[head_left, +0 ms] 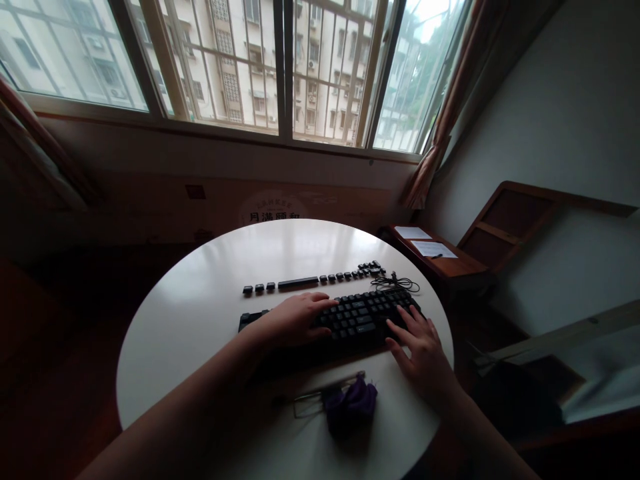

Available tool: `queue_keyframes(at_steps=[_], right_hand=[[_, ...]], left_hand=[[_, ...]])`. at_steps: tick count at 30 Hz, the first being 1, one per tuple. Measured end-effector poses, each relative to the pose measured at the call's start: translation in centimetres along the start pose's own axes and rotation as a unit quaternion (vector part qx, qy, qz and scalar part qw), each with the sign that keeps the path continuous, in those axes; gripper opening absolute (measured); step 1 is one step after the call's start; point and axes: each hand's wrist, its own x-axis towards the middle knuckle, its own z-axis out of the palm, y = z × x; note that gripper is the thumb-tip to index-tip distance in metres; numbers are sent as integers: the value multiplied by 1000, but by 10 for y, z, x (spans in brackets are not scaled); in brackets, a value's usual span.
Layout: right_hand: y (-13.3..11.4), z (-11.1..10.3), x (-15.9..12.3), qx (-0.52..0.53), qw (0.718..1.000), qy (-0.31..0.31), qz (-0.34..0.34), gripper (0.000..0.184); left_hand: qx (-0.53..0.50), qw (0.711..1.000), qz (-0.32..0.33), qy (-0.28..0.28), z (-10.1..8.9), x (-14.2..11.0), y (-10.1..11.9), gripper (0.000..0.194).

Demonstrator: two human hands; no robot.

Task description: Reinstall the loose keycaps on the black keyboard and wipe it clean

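Note:
A black keyboard (357,313) lies across the white round table, with part of its left side bare of keycaps or hidden under my arm. My left hand (299,316) rests over its middle, fingers stretched to the right across the keys. At the keyboard's right end, my right hand (417,339) has its fingers spread on or just above the keys. Neither hand grips anything that I can see. Behind the keyboard runs a row of loose black keycaps, among them a long space bar (299,283). More small keycaps (371,268) cluster at the row's right end.
A coiled black cable (396,283) sits behind the keyboard's right part. Nearer me on the table (170,347) are a crumpled purple cloth (357,399), a thin rod-like tool (333,387) and a wire loop (303,407). Papers (433,249) with a pen lie on a wooden seat at right.

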Motion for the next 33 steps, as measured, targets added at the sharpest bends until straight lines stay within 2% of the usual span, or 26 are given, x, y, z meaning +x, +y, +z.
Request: queue_keyframes(at_steps=[9, 15, 19, 21, 24, 27, 30, 33], right_hand=[[-2, -3, 2, 20, 999, 20, 16, 43], [-4, -5, 2, 4, 1000, 0, 20, 35], [-6, -6, 4, -9, 1000, 15, -1, 31], [-3, -10, 14, 4, 999, 34, -16, 33], [11, -17, 50, 53, 996, 48, -45, 29], [37, -17, 109, 105, 993, 53, -30, 22], [62, -4, 172, 137, 990, 19, -34, 18], [79, 19, 221, 156, 987, -6, -48, 15]], left_hand=[[9, 1000, -20, -20, 4, 1, -2, 62], [25, 996, -65, -62, -1, 0, 3, 64], [22, 995, -79, -64, -1, 0, 4, 64], [20, 994, -86, -69, -1, -1, 4, 65], [18, 992, -92, -80, -2, -1, 5, 66], [11, 992, -98, -84, -6, -1, 8, 66], [4, 990, -108, -91, -10, -1, 11, 66], [-1, 990, -110, -89, -10, -2, 11, 66]])
